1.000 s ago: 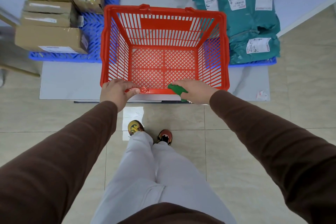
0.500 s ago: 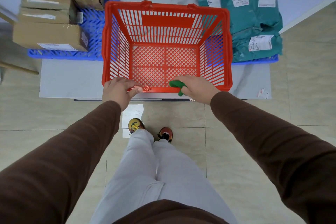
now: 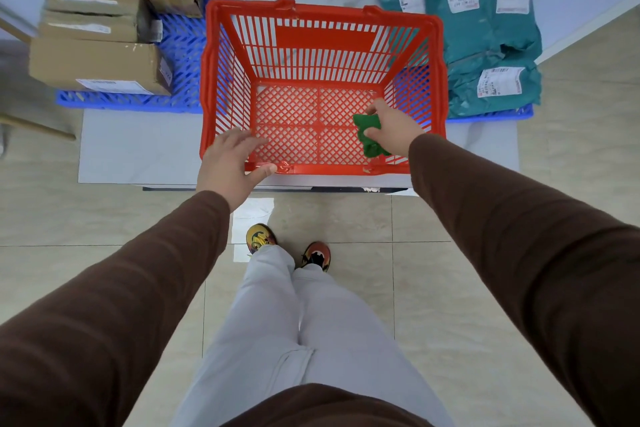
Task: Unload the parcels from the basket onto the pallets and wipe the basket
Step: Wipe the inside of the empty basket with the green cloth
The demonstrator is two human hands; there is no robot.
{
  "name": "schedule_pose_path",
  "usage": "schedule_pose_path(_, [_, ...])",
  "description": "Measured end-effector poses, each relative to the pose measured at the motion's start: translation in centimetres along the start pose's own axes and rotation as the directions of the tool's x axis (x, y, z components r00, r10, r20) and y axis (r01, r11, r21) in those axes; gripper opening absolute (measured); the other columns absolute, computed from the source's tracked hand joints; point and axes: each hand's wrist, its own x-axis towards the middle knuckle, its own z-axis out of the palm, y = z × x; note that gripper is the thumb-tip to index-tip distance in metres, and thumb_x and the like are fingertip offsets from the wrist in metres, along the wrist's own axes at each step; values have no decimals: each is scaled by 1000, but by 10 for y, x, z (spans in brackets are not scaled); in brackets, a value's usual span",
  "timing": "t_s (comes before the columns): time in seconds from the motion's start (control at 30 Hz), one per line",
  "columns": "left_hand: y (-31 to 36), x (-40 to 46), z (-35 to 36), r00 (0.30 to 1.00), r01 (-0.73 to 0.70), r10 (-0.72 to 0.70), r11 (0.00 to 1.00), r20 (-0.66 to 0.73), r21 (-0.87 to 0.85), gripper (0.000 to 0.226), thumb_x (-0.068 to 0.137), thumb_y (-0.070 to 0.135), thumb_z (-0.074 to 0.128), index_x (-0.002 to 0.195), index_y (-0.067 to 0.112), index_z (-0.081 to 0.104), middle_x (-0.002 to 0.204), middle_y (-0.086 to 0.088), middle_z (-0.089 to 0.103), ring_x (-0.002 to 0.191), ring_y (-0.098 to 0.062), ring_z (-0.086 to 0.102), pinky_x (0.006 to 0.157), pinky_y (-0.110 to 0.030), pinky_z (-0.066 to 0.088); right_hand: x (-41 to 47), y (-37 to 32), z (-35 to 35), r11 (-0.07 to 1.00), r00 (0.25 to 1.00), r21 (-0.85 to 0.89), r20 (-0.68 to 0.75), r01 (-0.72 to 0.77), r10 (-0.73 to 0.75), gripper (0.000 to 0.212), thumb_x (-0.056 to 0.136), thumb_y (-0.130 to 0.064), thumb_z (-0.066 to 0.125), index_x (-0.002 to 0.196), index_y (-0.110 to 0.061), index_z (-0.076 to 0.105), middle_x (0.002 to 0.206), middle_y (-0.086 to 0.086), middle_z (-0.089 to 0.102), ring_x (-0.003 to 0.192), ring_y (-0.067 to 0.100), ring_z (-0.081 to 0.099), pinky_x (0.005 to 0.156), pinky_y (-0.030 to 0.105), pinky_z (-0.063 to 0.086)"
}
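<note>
The red plastic basket point(image 3: 322, 35) stands on a low grey platform with nothing inside it but my right hand and the cloth. My left hand point(image 3: 232, 163) grips its near rim at the left corner, fingers inside, thumb along the edge. My right hand point(image 3: 393, 130) is inside the basket near the right wall, holding a crumpled green cloth point(image 3: 369, 135) over the mesh floor. Brown cardboard parcels point(image 3: 97, 62) are stacked on the blue pallet point(image 3: 183, 52) at the left. Teal bagged parcels point(image 3: 485, 35) lie on a second blue pallet point(image 3: 491, 113) at the right.
The grey platform point(image 3: 138, 149) sits on a beige tiled floor against a pale wall. My feet point(image 3: 287, 246) stand just in front of its edge. A wooden pole point(image 3: 38, 126) lies at the far left.
My right hand has moved with the green cloth from the near rim down into the basket toward its right side. My left hand has stayed on the near rim.
</note>
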Motion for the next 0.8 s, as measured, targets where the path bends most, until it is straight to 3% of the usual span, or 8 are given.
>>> schedule_pose_path(0.1, [-12, 3, -5, 986, 49, -53, 998, -157, -32, 74, 89, 51, 67, 152, 30, 35, 164, -5, 27, 153, -30, 18, 122, -50, 17, 5, 0, -2, 998, 984, 11, 166, -69, 66, 37, 98, -20, 58, 133, -15, 52, 124, 14, 61, 102, 28, 61, 85, 38, 52])
schedule_pose_path(0.17, [-21, 10, -5, 963, 183, -220, 959, -157, -217, 87, 87, 45, 71, 156, 34, 19, 164, -3, 24, 150, -28, 25, 122, -53, 25, 7, -4, 0, 993, 959, -19, 258, -113, 115, 42, 98, -19, 60, 139, -16, 53, 132, 13, 58, 109, 28, 59, 91, 37, 51])
schedule_pose_path(0.23, [-25, 18, -2, 933, 280, -355, 814, -55, -509, 86, 92, 35, 69, 157, 38, 12, 157, 0, 37, 139, -23, 44, 113, -51, 41, 9, -13, 5, 990, 929, -71, 342, -124, 141, 45, 99, -20, 59, 143, -16, 51, 139, 13, 55, 118, 30, 57, 101, 39, 49])
schedule_pose_path(0.3, [-25, 26, 1, 877, 376, -479, 639, 36, -671, 71, 101, 27, 56, 158, 39, 15, 147, 1, 50, 123, -20, 57, 106, -50, 50, 10, -33, 12, 985, 899, -149, 414, -85, 140, 49, 100, -21, 56, 148, -16, 46, 146, 12, 51, 128, 30, 52, 108, 39, 42])
schedule_pose_path(0.4, [-29, 34, 7, 811, 460, -583, 590, 43, -663, 52, 105, 28, 40, 154, 40, 27, 137, 1, 60, 117, -23, 63, 104, -53, 51, 11, -78, 24, 989, 890, -134, 456, 57, 11, 52, 103, -24, 51, 153, -20, 39, 157, 9, 38, 140, 30, 40, 116, 43, 31])
schedule_pose_path(0.6, [-30, 42, 12, 767, 520, -641, 586, 37, -622, 43, 105, 36, 40, 148, 38, 38, 132, 3, 63, 114, -25, 65, 101, -50, 53, 24, -150, 49, 938, 797, -34, 539, 345, -273, 43, 105, -15, 43, 146, -25, 48, 159, 4, 36, 140, 25, 40, 113, 35, 31])
schedule_pose_path(0.7, [-30, 43, 12, 754, 530, -655, 575, 37, -623, 44, 105, 35, 40, 148, 37, 38, 132, 1, 64, 114, -26, 65, 102, -51, 53, 27, -136, 42, 931, 766, -86, 598, 354, -236, 46, 104, -11, 44, 146, -28, 49, 160, 3, 33, 143, 25, 36, 116, 40, 27])
schedule_pose_path(0.8, [-28, 43, 11, 748, 532, -663, 563, 40, -632, 43, 105, 37, 40, 148, 37, 39, 130, 2, 65, 110, -25, 66, 100, -49, 54, 26, -90, 22, 894, 759, -318, 651, 315, -36, 49, 102, -10, 47, 147, -30, 47, 158, 4, 36, 139, 27, 40, 115, 43, 31])
